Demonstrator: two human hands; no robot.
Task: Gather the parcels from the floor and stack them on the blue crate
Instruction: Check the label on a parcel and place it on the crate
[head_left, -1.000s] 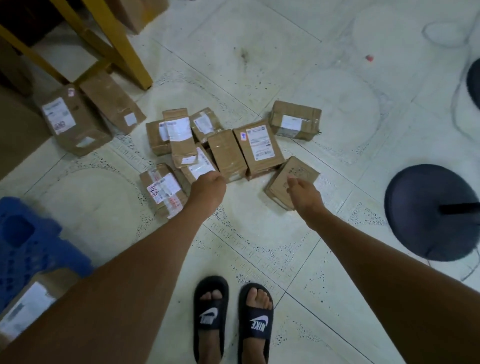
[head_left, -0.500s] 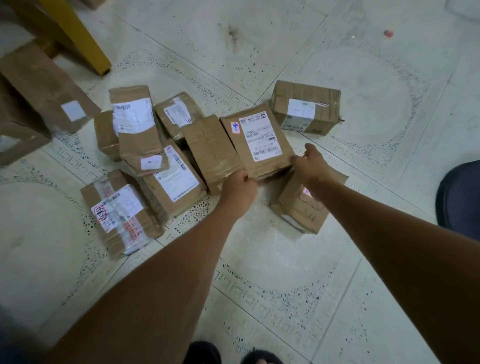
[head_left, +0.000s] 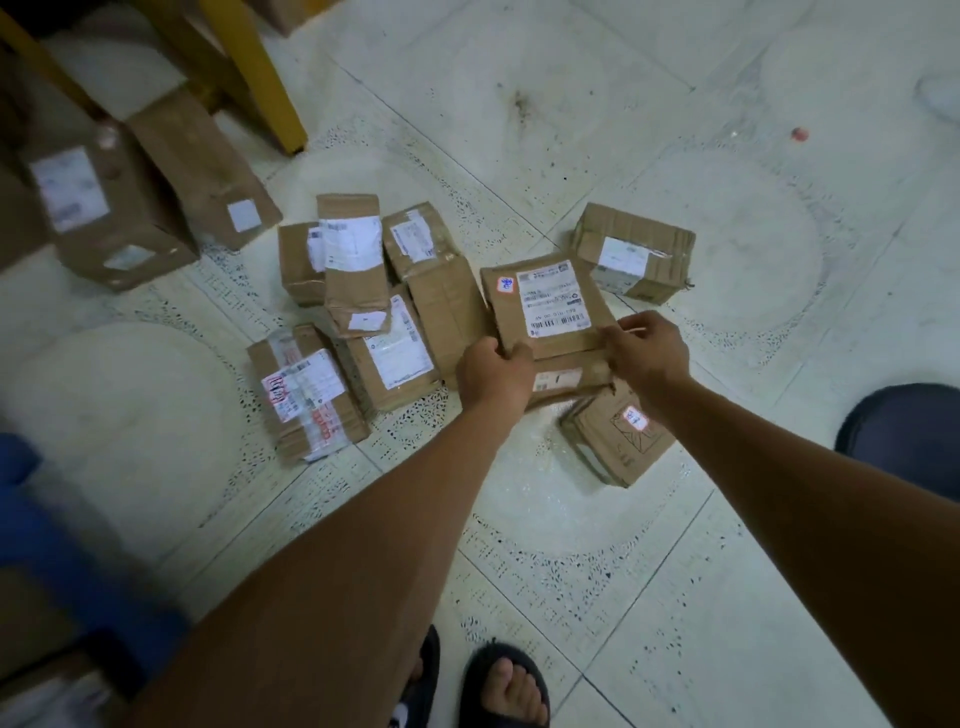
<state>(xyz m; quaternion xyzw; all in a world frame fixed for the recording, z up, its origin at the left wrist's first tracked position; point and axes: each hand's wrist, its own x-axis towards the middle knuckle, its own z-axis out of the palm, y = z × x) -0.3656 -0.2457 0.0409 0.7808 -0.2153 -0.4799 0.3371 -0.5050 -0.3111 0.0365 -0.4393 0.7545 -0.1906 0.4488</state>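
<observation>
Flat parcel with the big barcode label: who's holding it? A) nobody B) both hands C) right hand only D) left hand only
B: the left hand and right hand each have a grip on a near corner of the flat parcel.

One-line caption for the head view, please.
Both hands, left hand and right hand, grip a labelled parcel amid cardboard parcels on the tiled floor.

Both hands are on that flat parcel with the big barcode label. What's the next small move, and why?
Probably lift it straight up. The left hand and right hand grip the near corners of the labelled parcel, which overlaps a smaller parcel beneath; sliding might drag that one. Then carry it left toward the blue crate.
</observation>
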